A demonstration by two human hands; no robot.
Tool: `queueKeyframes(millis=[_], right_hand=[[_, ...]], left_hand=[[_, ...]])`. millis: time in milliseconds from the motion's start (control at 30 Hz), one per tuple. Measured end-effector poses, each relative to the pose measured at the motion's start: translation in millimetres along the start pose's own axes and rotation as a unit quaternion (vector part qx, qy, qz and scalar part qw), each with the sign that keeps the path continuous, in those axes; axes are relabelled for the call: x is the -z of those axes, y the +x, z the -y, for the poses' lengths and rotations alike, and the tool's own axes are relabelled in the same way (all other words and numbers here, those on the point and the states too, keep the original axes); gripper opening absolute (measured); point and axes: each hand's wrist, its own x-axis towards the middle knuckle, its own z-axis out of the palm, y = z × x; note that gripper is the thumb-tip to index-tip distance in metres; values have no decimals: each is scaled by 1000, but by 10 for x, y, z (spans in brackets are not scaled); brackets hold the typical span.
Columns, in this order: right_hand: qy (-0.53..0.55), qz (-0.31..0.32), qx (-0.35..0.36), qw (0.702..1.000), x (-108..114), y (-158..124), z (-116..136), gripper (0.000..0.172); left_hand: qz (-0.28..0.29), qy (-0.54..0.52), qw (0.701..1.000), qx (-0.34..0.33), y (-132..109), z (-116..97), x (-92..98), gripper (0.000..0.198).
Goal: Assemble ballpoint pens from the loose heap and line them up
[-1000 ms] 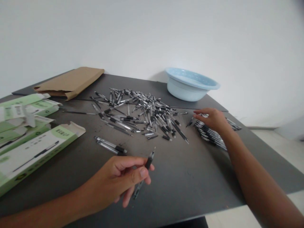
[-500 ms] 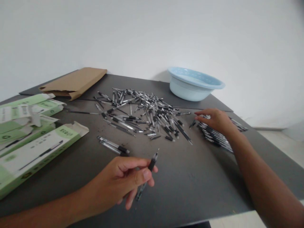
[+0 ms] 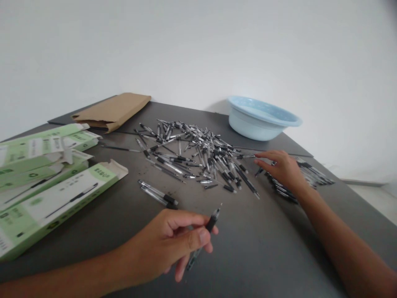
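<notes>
My left hand (image 3: pixel 182 244) pinches a clear-barrelled pen (image 3: pixel 214 219) with a black grip, its tip pointing up and away from me. Two more pens (image 3: pixel 157 193) lie side by side just beyond that hand. My right hand (image 3: pixel 283 171) is over the right side of the table, fingers stretched leftward and slightly apart, with nothing visible held in them. A small dark pen part (image 3: pixel 259 171) lies under its fingertips; whether they touch it I cannot tell. Beneath and beside this hand is a row of pens (image 3: pixel 313 171), partly covered by it.
A loose heap of pen parts and refills (image 3: pixel 201 145) spreads over the middle of the dark table (image 3: pixel 248 248). Green and white pen boxes (image 3: pixel 68 203) are stacked at left, with a brown paper envelope (image 3: pixel 114 108) behind. A light blue basin (image 3: pixel 257 124) stands at the back right.
The view has shifted, so the table things appear slightly lower and further right. My left hand keeps its pen. My right hand stays by the row of pens, its fingertips close to the small dark part.
</notes>
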Motion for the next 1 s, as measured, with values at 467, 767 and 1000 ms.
queueKeyframes(millis=[467, 767, 1000], right_hand=[[-21, 212, 57, 975, -94, 1041, 255, 19], [-40, 263, 27, 964, -254, 1156, 100, 25], [-28, 273, 29, 961, -247, 1164, 113, 27]], left_hand=[[11, -30, 999, -12, 23, 52, -2, 56], [20, -48, 999, 10, 15, 38, -7, 61], [28, -41, 999, 6, 32, 29, 1, 60]])
